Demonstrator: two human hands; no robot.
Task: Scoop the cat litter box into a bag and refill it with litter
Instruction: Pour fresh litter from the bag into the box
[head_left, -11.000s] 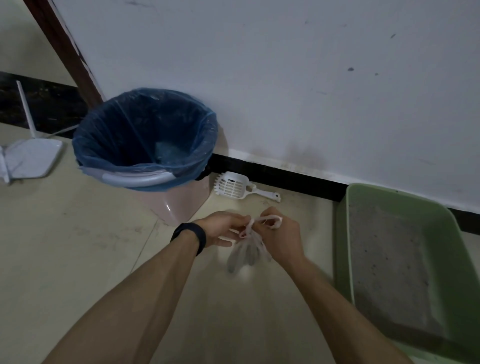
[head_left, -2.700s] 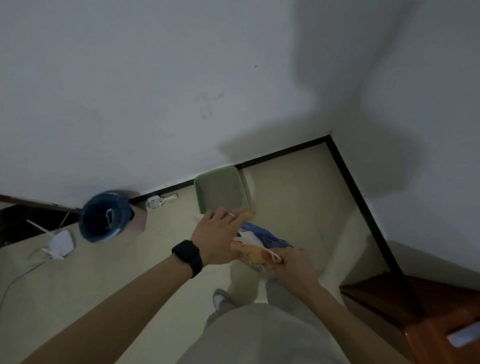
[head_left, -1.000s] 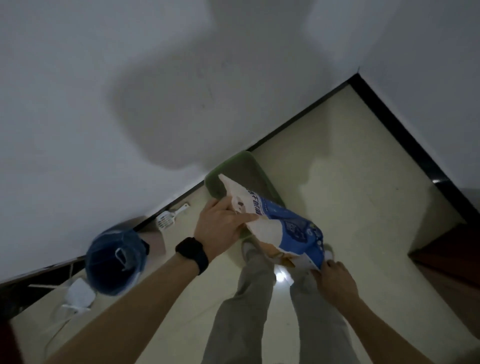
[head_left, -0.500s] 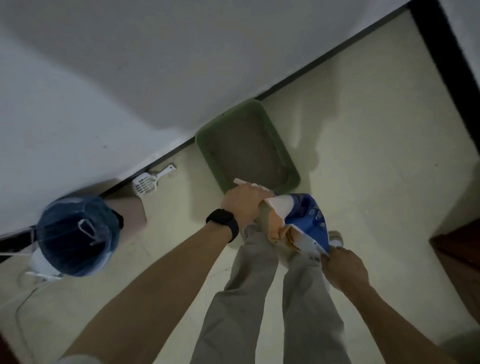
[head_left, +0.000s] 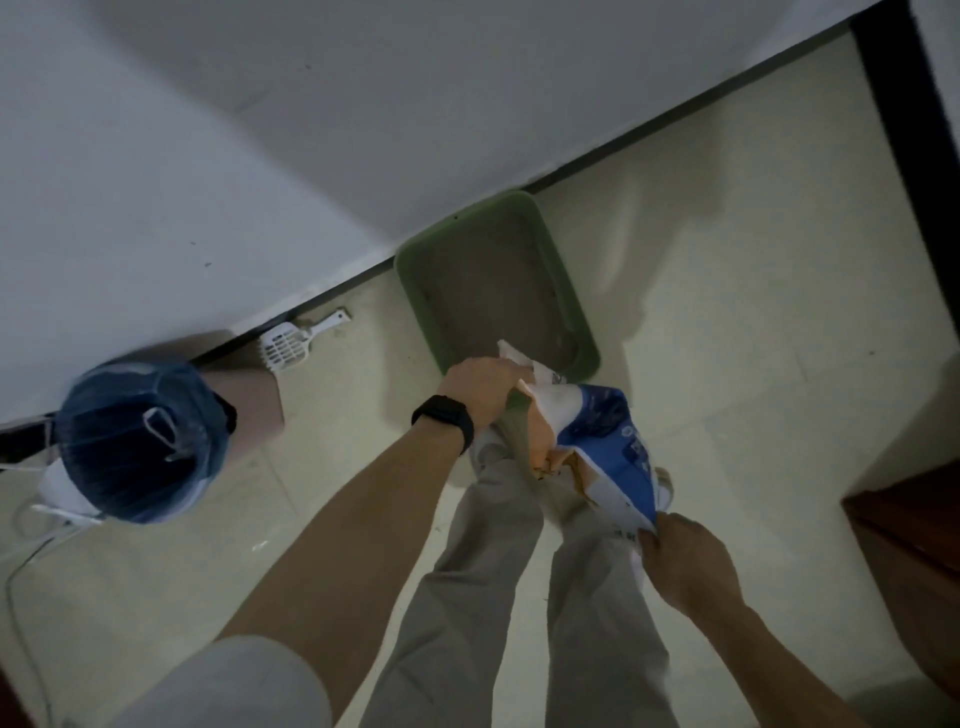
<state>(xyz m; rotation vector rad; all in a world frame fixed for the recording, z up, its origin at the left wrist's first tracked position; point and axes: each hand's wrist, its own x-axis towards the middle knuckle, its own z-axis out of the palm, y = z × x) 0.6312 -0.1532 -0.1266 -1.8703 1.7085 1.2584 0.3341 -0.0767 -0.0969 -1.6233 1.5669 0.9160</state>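
A green litter box (head_left: 583, 323) with grey litter inside sits on the floor against the white wall. I stand over its near end holding a blue, white and orange litter bag (head_left: 597, 436), tilted with its mouth toward the box. My left hand (head_left: 480, 387), a black watch on its wrist, grips the bag's upper end near the mouth. My right hand (head_left: 685, 564) pinches the bag's bottom corner, lower and closer to me. A white slotted scoop (head_left: 293, 345) lies by the baseboard, left of the box.
A bin lined with a blue bag (head_left: 137, 441) stands at left, a tied white bag lying inside it. White cables (head_left: 31, 525) trail on the floor beside it. Dark wooden furniture (head_left: 914, 551) sits at the right edge. My legs are below the bag.
Since half a second ago the view has shifted slightly and the bag's mouth has come over the near rim of the litter box. Both hands keep their grips on the bag.
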